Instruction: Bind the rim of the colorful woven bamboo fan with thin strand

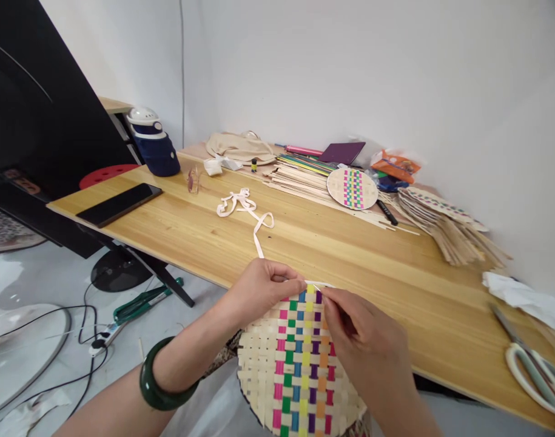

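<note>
A round woven disc point(258, 367), pale with bright pink, green, blue, yellow, purple and orange strips, leans at the table's front edge. My left hand point(263, 290) is closed on its top rim, pinching the rim with a pale pink ribbon point(258, 237). From there the ribbon trails back across the table in loose loops. Between the thumb and index finger of my right hand point(368, 331) is a thin needle point(315, 286), its tip at the disc's top edge beside the white binding there. Any thread is too fine to make out.
Scissors point(529, 370) and crumpled white paper point(525, 298) lie at the right. A finished-looking woven disc point(352, 189), bundled strips point(295, 182), a black marker point(386, 212) and stacked fans point(441, 224) fill the back. A phone point(120, 204) and blue flask point(156, 149) are left.
</note>
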A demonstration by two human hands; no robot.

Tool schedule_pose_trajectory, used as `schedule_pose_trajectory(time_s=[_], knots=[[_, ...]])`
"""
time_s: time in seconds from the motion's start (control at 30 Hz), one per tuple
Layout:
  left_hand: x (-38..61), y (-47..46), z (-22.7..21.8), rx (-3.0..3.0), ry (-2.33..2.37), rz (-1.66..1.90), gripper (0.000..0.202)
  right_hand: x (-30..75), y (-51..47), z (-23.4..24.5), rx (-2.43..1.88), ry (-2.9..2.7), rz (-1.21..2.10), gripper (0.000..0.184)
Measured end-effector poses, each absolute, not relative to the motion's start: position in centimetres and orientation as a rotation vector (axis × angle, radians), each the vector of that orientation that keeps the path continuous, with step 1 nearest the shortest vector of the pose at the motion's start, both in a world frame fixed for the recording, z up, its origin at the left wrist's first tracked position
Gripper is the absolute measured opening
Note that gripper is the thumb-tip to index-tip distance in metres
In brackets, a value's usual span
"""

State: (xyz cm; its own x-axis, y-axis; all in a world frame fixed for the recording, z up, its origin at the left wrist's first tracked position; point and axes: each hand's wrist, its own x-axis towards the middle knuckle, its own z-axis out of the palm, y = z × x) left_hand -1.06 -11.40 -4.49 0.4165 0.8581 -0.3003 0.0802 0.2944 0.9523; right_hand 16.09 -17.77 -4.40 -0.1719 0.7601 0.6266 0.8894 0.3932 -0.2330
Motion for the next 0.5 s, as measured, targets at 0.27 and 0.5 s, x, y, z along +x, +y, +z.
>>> schedule_pose_trajectory(time_s=[0.27, 0.5], knots=[[-1.0, -11.6, -4.4, 1.257, 1.068, 0.712, 0.018, 15.8, -17.8, -4.5, -1.435, -1.967, -0.275, 0.020], [0.3, -13.4, -4.2, 1.466, 1.179, 0.791, 0.018, 14.6, -17.7, -3.5, -1.530, -2.032, -0.515, 0.033]])
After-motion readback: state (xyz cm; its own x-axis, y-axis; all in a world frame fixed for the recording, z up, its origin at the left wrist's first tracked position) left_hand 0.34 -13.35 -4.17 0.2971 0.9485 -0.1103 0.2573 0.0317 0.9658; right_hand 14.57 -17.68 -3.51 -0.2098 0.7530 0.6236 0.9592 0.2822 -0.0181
